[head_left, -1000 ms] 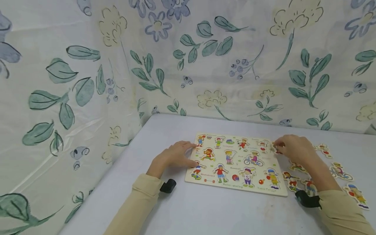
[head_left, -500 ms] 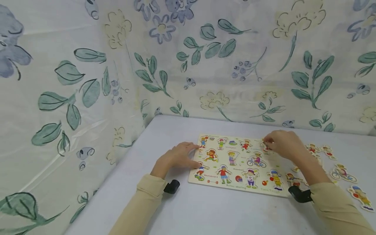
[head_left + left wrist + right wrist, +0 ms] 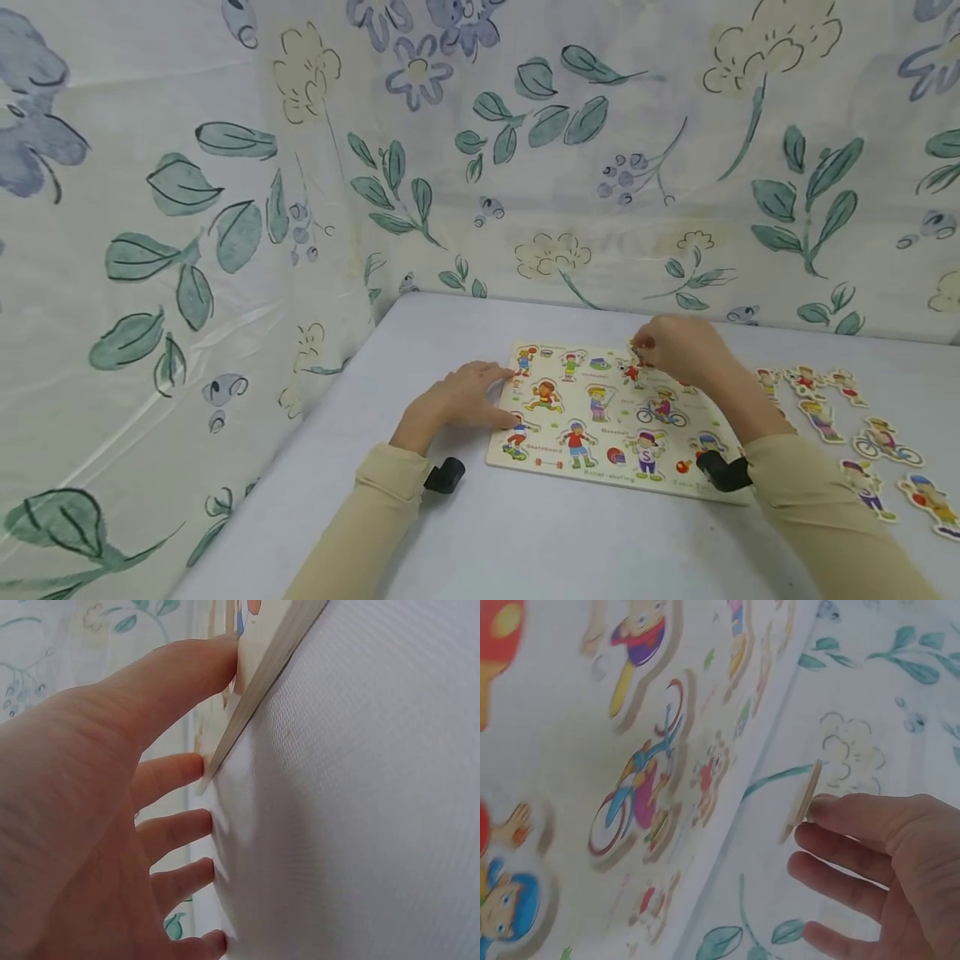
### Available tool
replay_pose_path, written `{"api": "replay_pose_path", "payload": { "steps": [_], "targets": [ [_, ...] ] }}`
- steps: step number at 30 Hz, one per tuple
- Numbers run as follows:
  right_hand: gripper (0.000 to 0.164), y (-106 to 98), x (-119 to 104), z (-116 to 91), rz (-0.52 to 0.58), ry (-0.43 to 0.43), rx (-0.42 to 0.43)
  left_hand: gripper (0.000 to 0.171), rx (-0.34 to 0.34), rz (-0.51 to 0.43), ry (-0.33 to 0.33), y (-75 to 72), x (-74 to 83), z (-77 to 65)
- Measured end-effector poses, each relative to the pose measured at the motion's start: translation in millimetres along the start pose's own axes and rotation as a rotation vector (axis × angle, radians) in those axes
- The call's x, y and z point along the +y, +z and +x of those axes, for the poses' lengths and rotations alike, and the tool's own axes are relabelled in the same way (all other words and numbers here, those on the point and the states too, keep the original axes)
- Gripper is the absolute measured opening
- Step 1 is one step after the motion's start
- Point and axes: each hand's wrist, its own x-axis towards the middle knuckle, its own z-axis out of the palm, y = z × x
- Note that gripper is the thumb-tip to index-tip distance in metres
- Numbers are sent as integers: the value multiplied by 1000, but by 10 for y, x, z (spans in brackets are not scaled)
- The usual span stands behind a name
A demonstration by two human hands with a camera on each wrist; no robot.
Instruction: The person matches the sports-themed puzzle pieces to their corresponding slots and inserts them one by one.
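A flat wooden peg puzzle board (image 3: 573, 410), printed with children playing sports, lies on the table. My left hand (image 3: 461, 397) rests at its left edge with fingers spread. In the left wrist view the thumb (image 3: 187, 664) touches the board's face, and several fingertips meet the table. Over the board's far right part, my right hand (image 3: 688, 348) pinches a thin wooden puzzle piece (image 3: 802, 802) between thumb and fingers. This piece is seen edge-on in the right wrist view, raised off the board, so its picture is hidden.
Several loose puzzle pieces lie right of the board, among them a cyclist (image 3: 887, 442), a purple-trousered figure (image 3: 867, 490) and a blue-capped figure (image 3: 930, 502). The right forearm covers part of that area. A floral cloth (image 3: 555, 167) hangs behind the white table (image 3: 585, 542).
My right hand has moved left with the pinched piece, from the board's right edge to above the football figure. The left hand keeps its place on the board. The head view has shifted slightly.
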Motion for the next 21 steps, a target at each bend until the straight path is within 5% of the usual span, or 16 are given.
{"api": "replay_pose_path", "payload": {
  "steps": [21],
  "targets": [
    [18,255,-534,463,1,-100,-16,79,-8,7,3,-13,18,8]
  ]
}}
